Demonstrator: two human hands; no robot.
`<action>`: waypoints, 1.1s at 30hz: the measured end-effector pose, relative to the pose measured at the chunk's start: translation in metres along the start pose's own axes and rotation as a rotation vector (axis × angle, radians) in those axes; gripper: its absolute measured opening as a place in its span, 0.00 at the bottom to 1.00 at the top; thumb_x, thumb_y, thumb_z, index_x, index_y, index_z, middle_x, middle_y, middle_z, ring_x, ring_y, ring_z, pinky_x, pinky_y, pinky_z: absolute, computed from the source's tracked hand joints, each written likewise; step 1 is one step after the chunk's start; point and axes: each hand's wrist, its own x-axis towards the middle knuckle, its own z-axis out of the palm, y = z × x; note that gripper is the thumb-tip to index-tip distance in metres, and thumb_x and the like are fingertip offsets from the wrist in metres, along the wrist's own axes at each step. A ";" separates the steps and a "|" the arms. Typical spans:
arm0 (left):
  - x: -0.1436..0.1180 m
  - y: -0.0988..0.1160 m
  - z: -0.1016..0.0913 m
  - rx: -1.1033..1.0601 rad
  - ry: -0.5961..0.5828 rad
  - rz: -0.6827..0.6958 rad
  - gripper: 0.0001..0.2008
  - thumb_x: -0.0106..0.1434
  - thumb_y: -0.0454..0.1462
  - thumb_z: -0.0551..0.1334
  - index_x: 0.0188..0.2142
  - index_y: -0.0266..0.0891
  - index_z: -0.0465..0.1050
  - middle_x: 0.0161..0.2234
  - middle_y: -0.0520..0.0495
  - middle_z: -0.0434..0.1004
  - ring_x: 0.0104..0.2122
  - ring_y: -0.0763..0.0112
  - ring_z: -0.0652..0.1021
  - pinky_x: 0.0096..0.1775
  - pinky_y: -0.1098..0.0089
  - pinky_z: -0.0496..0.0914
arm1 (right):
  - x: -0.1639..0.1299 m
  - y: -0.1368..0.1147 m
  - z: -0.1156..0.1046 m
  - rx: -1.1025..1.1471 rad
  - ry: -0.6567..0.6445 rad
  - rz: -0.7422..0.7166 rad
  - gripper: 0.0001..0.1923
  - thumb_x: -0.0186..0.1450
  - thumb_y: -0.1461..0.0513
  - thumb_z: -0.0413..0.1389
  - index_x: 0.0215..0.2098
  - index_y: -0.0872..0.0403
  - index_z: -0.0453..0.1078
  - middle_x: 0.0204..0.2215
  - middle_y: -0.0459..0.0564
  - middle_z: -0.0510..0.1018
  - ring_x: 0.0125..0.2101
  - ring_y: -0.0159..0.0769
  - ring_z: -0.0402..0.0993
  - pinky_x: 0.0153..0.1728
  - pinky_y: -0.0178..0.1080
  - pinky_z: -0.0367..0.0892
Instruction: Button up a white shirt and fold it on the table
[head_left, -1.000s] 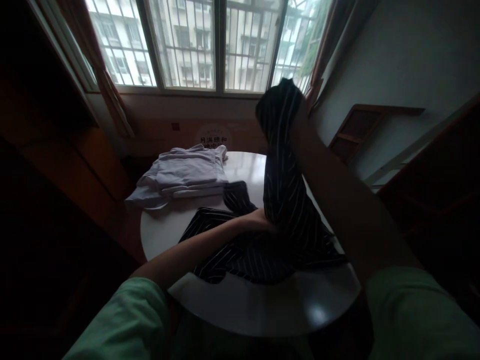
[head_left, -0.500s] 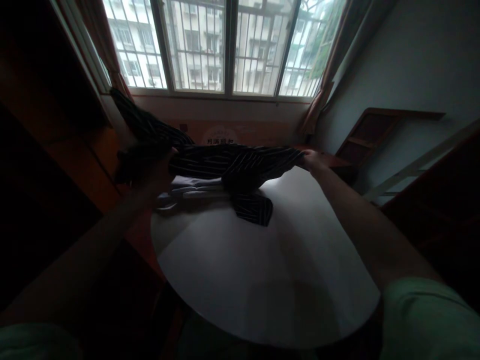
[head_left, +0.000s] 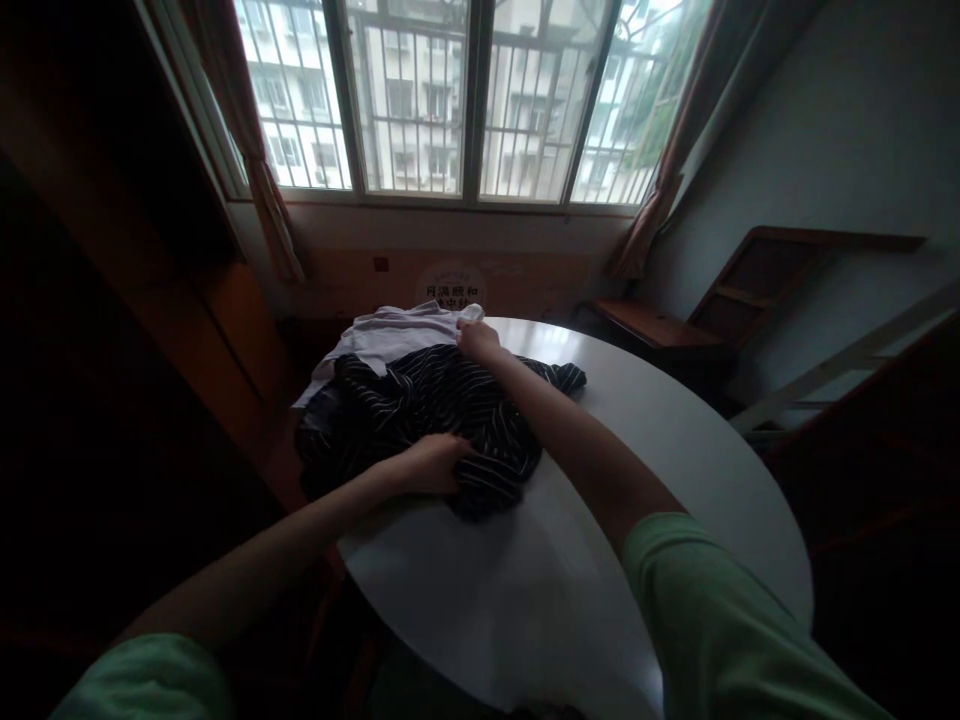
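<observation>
A black garment with thin white stripes (head_left: pixel 420 390) lies crumpled at the left side of a round white table (head_left: pixel 720 440). My left hand (head_left: pixel 435 463) is closed on a fold of it at the near side. Behind and partly under it lies a white garment (head_left: pixel 409 325), spread toward the table's far edge. My right hand (head_left: pixel 480 342) reaches across the striped garment, its fingers closed at the right end of the white garment. The fingertips are small and dim here. A striped end of the black garment sticks out to the right beyond my right forearm.
A wooden chair (head_left: pixel 652 325) stands behind the table at the right. Beyond the table are a box with printed characters (head_left: pixel 517 285) and a barred window (head_left: pixel 412 110). Dark wooden furniture (head_left: pixel 232 320) is on the left, with a pale slanted rail (head_left: pixel 847 365) on the right.
The striped garment has come down from being stretched between my hands to a heap on the table. My right hand has moved left, my left hand right and nearer.
</observation>
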 end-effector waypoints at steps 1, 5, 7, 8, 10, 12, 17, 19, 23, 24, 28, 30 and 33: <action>0.000 0.010 0.004 -0.032 -0.078 0.057 0.10 0.50 0.34 0.60 0.34 0.36 0.73 0.32 0.46 0.75 0.31 0.68 0.75 0.34 0.73 0.67 | 0.006 -0.009 0.003 0.013 0.003 -0.039 0.21 0.64 0.54 0.51 0.52 0.56 0.61 0.50 0.54 0.66 0.47 0.40 0.65 0.47 0.48 0.63; -0.001 0.029 0.018 -0.004 -0.109 0.347 0.15 0.47 0.37 0.63 0.36 0.38 0.72 0.38 0.44 0.74 0.36 0.64 0.74 0.39 0.70 0.67 | 0.023 -0.030 0.026 0.078 -0.062 -0.214 0.25 0.61 0.53 0.54 0.53 0.54 0.60 0.51 0.53 0.67 0.49 0.38 0.64 0.49 0.38 0.60; 0.004 0.018 0.020 0.067 0.083 0.328 0.26 0.43 0.39 0.66 0.44 0.38 0.69 0.49 0.38 0.67 0.48 0.54 0.68 0.49 0.60 0.63 | 0.030 -0.037 0.038 0.099 -0.146 -0.283 0.31 0.58 0.50 0.56 0.55 0.54 0.58 0.53 0.55 0.66 0.51 0.41 0.63 0.49 0.37 0.60; 0.009 0.007 0.020 0.094 0.182 0.261 0.32 0.41 0.40 0.68 0.48 0.39 0.67 0.54 0.36 0.61 0.53 0.48 0.63 0.52 0.54 0.58 | 0.032 -0.040 0.042 0.099 -0.193 -0.296 0.35 0.56 0.48 0.57 0.57 0.54 0.57 0.54 0.57 0.64 0.53 0.44 0.61 0.50 0.39 0.59; 0.021 -0.018 0.018 0.097 0.310 0.069 0.38 0.38 0.41 0.69 0.51 0.38 0.64 0.59 0.33 0.51 0.57 0.40 0.53 0.54 0.46 0.50 | 0.034 -0.048 0.046 0.066 -0.280 -0.277 0.43 0.52 0.45 0.58 0.60 0.55 0.52 0.58 0.61 0.57 0.56 0.50 0.56 0.52 0.44 0.58; 0.031 -0.040 0.018 0.013 0.319 -0.066 0.32 0.39 0.38 0.69 0.47 0.34 0.68 0.57 0.31 0.55 0.56 0.41 0.56 0.53 0.47 0.53 | 0.031 -0.057 0.046 0.020 -0.338 -0.256 0.48 0.50 0.46 0.59 0.62 0.55 0.48 0.60 0.64 0.50 0.58 0.55 0.50 0.52 0.48 0.56; 0.026 -0.024 0.032 -0.421 0.224 0.159 0.11 0.51 0.33 0.60 0.37 0.32 0.70 0.33 0.47 0.74 0.35 0.67 0.74 0.38 0.70 0.68 | 0.013 -0.091 0.049 -0.014 -0.286 -0.379 0.50 0.48 0.46 0.61 0.61 0.57 0.48 0.59 0.65 0.52 0.57 0.58 0.50 0.52 0.53 0.56; 0.014 -0.002 0.039 -0.481 0.148 0.245 0.09 0.52 0.33 0.60 0.35 0.33 0.69 0.30 0.50 0.74 0.31 0.70 0.74 0.34 0.73 0.67 | 0.008 -0.108 0.054 -0.025 -0.253 -0.369 0.48 0.49 0.43 0.59 0.60 0.58 0.51 0.57 0.67 0.55 0.55 0.59 0.53 0.50 0.56 0.57; -0.009 0.022 0.047 -0.449 0.011 0.264 0.11 0.46 0.34 0.65 0.31 0.35 0.67 0.28 0.50 0.73 0.28 0.71 0.73 0.29 0.74 0.65 | 0.011 -0.125 0.057 -0.095 -0.314 -0.260 0.55 0.45 0.41 0.59 0.62 0.60 0.48 0.58 0.69 0.52 0.56 0.61 0.50 0.51 0.59 0.55; -0.012 0.021 0.048 -0.444 0.001 0.264 0.12 0.46 0.34 0.65 0.31 0.35 0.67 0.28 0.50 0.73 0.27 0.71 0.73 0.28 0.74 0.65 | 0.013 -0.123 0.056 -0.107 -0.346 -0.270 0.56 0.44 0.42 0.61 0.62 0.60 0.46 0.59 0.69 0.50 0.57 0.61 0.49 0.52 0.58 0.55; -0.020 0.012 0.048 -0.478 0.007 0.254 0.11 0.46 0.33 0.64 0.31 0.35 0.67 0.29 0.50 0.73 0.28 0.72 0.73 0.29 0.75 0.65 | 0.020 -0.102 0.056 -0.105 -0.336 -0.415 0.51 0.46 0.51 0.64 0.61 0.61 0.49 0.57 0.66 0.56 0.55 0.54 0.55 0.53 0.47 0.58; -0.020 0.009 0.047 -0.496 0.006 0.250 0.10 0.45 0.32 0.64 0.29 0.35 0.66 0.28 0.51 0.72 0.27 0.74 0.72 0.28 0.76 0.64 | 0.021 -0.092 0.064 -0.054 -0.239 -0.464 0.38 0.52 0.57 0.61 0.57 0.61 0.55 0.53 0.63 0.63 0.52 0.50 0.61 0.52 0.45 0.59; -0.018 0.008 0.047 -0.500 0.009 0.257 0.10 0.45 0.32 0.64 0.28 0.35 0.65 0.27 0.51 0.71 0.26 0.74 0.71 0.27 0.76 0.63 | 0.022 -0.088 0.078 0.062 -0.099 -0.442 0.19 0.60 0.66 0.51 0.50 0.62 0.62 0.45 0.62 0.70 0.46 0.44 0.67 0.50 0.46 0.59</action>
